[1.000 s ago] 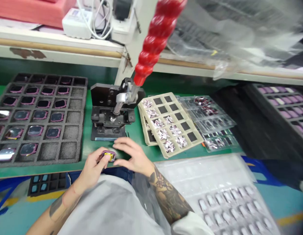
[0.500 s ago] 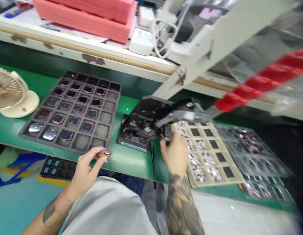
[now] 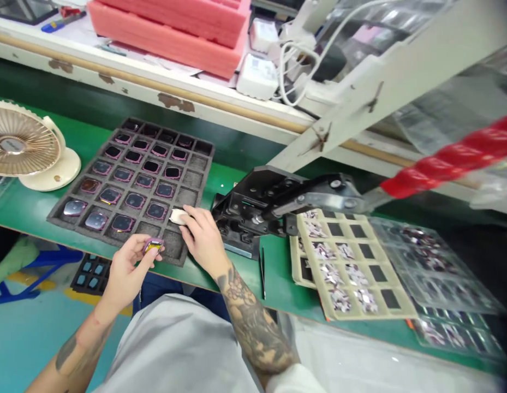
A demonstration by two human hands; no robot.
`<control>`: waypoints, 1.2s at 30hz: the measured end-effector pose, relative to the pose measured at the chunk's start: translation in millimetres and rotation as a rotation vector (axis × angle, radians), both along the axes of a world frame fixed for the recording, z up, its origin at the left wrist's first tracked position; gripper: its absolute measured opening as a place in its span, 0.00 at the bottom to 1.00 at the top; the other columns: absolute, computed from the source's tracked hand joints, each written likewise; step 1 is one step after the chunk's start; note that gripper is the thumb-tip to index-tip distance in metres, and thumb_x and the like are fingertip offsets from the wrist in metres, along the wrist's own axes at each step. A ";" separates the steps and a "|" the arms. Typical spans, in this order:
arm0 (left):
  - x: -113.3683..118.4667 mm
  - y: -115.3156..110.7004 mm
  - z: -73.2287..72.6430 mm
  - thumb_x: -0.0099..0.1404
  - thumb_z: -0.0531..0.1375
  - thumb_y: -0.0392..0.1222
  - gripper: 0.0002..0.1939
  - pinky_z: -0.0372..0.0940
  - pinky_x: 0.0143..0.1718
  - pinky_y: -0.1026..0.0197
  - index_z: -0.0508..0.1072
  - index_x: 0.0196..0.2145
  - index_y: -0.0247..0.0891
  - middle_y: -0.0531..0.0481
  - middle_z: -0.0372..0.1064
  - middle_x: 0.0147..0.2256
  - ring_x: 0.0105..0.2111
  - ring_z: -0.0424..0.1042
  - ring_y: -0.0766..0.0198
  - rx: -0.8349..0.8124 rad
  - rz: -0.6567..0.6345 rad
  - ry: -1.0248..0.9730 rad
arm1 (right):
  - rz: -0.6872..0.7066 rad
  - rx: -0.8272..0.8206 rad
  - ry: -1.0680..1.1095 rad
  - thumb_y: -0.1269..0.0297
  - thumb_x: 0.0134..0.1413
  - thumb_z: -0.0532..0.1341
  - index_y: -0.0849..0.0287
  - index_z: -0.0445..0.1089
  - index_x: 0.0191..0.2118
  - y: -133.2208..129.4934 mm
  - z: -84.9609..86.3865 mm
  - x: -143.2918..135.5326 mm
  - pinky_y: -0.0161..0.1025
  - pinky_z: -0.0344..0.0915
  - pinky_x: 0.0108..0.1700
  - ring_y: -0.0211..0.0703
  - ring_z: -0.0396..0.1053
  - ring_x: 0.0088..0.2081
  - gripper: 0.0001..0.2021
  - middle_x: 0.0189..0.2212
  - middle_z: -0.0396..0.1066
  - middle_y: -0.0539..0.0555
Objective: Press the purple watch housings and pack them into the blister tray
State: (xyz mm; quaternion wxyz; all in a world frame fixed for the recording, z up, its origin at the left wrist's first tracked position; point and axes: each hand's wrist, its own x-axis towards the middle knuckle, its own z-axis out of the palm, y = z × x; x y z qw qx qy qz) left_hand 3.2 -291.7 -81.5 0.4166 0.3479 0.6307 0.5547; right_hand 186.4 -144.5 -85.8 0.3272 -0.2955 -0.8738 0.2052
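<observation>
My left hand (image 3: 128, 270) pinches a small purple-framed watch case (image 3: 154, 244), its yellow inner part facing up, above the front edge of the foam tray. My right hand (image 3: 204, 239) has its fingers on a small white rounded block (image 3: 178, 216) at the tray's right side. Whether the block rests in a compartment, I cannot tell. The dark grey foam tray (image 3: 188, 180) carries rows of similar watch cases with dark or shiny faces. Just right of my right hand stands a black hand press (image 3: 257, 199) with a red spiral-wrapped lever (image 3: 453, 155).
A cream fan (image 3: 24, 144) stands at the left. Black tweezers (image 3: 262, 273) lie right of the press. Beyond are a beige tray (image 3: 384, 262) of small shiny parts and clear plastic trays (image 3: 433, 262). A shelf (image 3: 138, 90) holding pink foam boxes (image 3: 163, 38) runs along the back.
My right hand has moved left from beside the press to the foam tray, now with the white block. My left hand has shifted slightly left with the watch case. The view has shifted too.
</observation>
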 end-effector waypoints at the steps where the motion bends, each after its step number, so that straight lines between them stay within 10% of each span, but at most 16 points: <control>1: 0.3 -4.1 2.3 0.75 0.70 0.52 0.17 0.77 0.37 0.61 0.75 0.50 0.37 0.40 0.86 0.46 0.38 0.85 0.58 0.003 0.007 0.001 | -0.014 0.021 -0.052 0.70 0.74 0.61 0.53 0.78 0.57 3.5 -3.0 -4.0 0.62 0.74 0.66 0.59 0.70 0.65 0.14 0.67 0.74 0.62; 6: 10.8 -20.7 14.8 0.77 0.69 0.51 0.19 0.80 0.43 0.58 0.74 0.57 0.39 0.39 0.86 0.50 0.45 0.87 0.53 0.006 -0.036 -0.027 | -0.080 0.049 -0.031 0.71 0.73 0.61 0.54 0.78 0.57 -26.7 2.0 25.5 0.61 0.73 0.67 0.58 0.68 0.66 0.14 0.66 0.73 0.62; 11: 39.9 -8.3 5.9 0.77 0.68 0.50 0.18 0.80 0.54 0.53 0.79 0.58 0.41 0.42 0.85 0.52 0.51 0.86 0.50 0.012 -0.387 0.105 | -0.243 0.080 0.003 0.68 0.72 0.63 0.51 0.77 0.54 -85.1 10.9 94.6 0.55 0.75 0.62 0.52 0.76 0.58 0.10 0.55 0.81 0.57; 16: 90.8 24.8 -13.7 0.78 0.65 0.47 0.11 0.73 0.63 0.50 0.83 0.54 0.44 0.44 0.82 0.57 0.57 0.80 0.50 0.215 -0.794 0.321 | -0.811 -0.059 -0.142 0.65 0.75 0.60 0.53 0.77 0.54 -135.4 -6.7 205.9 0.49 0.75 0.59 0.48 0.77 0.55 0.10 0.54 0.81 0.58; 19: 112.3 32.8 -18.7 0.75 0.69 0.48 0.10 0.75 0.53 0.54 0.85 0.49 0.43 0.44 0.81 0.53 0.51 0.80 0.52 0.333 -0.795 0.388 | -1.227 -0.287 -0.400 0.65 0.76 0.58 0.56 0.77 0.58 -178.1 -16.3 286.2 0.47 0.71 0.65 0.49 0.74 0.60 0.13 0.57 0.79 0.60; 25: 136.3 32.0 -22.8 0.70 0.75 0.50 0.21 0.80 0.47 0.67 0.79 0.56 0.41 0.46 0.85 0.50 0.46 0.85 0.59 -0.059 -0.642 0.113 | -1.654 -0.583 -0.613 0.76 0.70 0.56 0.66 0.77 0.57 -261.4 -26.1 404.3 0.48 0.68 0.59 0.57 0.74 0.56 0.17 0.49 0.81 0.69; 33: 178.7 32.2 -9.5 0.69 0.75 0.51 0.29 0.83 0.45 0.63 0.80 0.64 0.39 0.43 0.87 0.50 0.40 0.88 0.59 -0.102 -0.662 -0.007 | -1.660 -0.604 -0.584 0.73 0.69 0.58 0.63 0.72 0.63 -279.8 -30.6 419.6 0.45 0.72 0.58 0.52 0.78 0.53 0.20 0.53 0.81 0.66; 36: 188.0 34.4 -7.4 0.69 0.75 0.52 0.27 0.83 0.41 0.60 0.81 0.60 0.37 0.41 0.87 0.49 0.40 0.88 0.55 -0.098 -0.623 -0.099 | -1.556 -0.355 -0.175 0.67 0.71 0.59 0.60 0.68 0.69 -256.7 -25.1 395.9 0.47 0.78 0.54 0.50 0.81 0.48 0.23 0.54 0.79 0.63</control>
